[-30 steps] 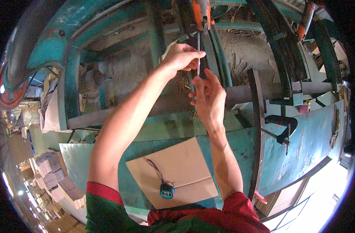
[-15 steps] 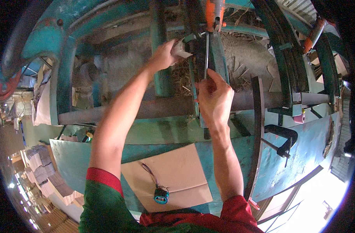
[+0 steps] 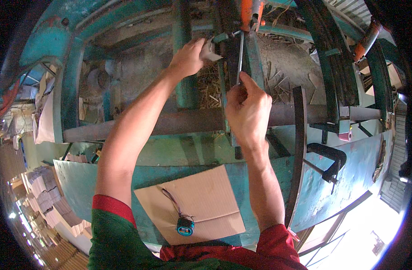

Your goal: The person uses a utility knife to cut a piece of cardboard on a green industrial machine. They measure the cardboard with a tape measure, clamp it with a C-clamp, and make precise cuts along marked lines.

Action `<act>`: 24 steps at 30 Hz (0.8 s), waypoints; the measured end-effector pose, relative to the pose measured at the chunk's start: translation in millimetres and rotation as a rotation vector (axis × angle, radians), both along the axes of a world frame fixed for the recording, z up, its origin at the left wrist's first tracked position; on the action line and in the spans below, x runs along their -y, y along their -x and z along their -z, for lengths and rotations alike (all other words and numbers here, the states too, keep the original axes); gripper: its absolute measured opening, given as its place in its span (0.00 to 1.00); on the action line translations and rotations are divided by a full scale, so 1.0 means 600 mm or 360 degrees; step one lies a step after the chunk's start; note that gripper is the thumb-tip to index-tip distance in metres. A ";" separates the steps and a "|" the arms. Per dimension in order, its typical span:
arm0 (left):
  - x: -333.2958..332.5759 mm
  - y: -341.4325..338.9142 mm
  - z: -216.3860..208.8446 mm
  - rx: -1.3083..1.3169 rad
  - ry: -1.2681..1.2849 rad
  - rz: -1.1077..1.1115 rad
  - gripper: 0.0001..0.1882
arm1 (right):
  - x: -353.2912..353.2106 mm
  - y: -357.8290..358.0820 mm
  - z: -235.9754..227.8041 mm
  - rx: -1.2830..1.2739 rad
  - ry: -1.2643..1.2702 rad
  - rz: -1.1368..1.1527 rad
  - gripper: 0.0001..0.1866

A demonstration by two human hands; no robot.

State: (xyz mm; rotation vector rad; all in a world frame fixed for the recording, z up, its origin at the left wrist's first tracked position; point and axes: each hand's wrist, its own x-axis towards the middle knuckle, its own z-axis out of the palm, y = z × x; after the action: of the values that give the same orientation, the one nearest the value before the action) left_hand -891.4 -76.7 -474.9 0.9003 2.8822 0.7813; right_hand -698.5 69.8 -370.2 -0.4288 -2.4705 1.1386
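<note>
My left hand (image 3: 188,59) reaches up into the green machine frame, its fingers closed round a folded pale piece (image 3: 210,51), card or cloth, I cannot tell which. Right of it, my right hand (image 3: 248,105) pinches the lower end of a slim silver rod-shaped tool (image 3: 241,54) between thumb and fingers. The tool stands nearly upright in the view along a dark green bar (image 3: 255,58). Its far end meets a small metal fitting (image 3: 235,33) just below an orange part (image 3: 251,15). The fingers of my right hand hide the tool's lower end.
A tape measure (image 3: 185,226) with a strap lies on a cardboard sheet (image 3: 215,193) in front of me. A black C-clamp (image 3: 334,162) grips the teal panel beside a dark upright strip (image 3: 299,157). A round crossbar (image 3: 170,125) spans the frame. Stacked cardboard (image 3: 50,193) stands left.
The view has shifted slightly, so the cardboard and tape measure sit a little further left. My two hands keep their holds, and the tool stays against the fitting.
</note>
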 end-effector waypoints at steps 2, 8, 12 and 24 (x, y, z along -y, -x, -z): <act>0.005 0.015 -0.015 0.0131 -0.0010 -0.0001 0.32 | -0.007 0.009 -0.001 0.0037 -0.0040 0.0056 0.16; 0.003 0.038 -0.016 0.0075 0.0019 0.0154 0.30 | -0.013 0.016 0.009 0.0033 -0.0030 -0.0021 0.16; -0.003 0.036 0.017 0.0015 -0.0019 0.0097 0.31 | -0.006 0.017 0.020 -0.0015 0.0024 -0.0015 0.17; -0.017 0.005 0.018 -0.0030 0.0011 -0.0086 0.29 | 0.020 0.034 -0.015 0.0097 0.1707 0.0049 0.14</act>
State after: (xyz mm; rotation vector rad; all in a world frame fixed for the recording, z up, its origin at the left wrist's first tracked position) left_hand -894.3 -66.4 -485.7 0.8371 2.9348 0.7705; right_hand -718.7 57.8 -361.2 -0.7664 -1.6638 2.3833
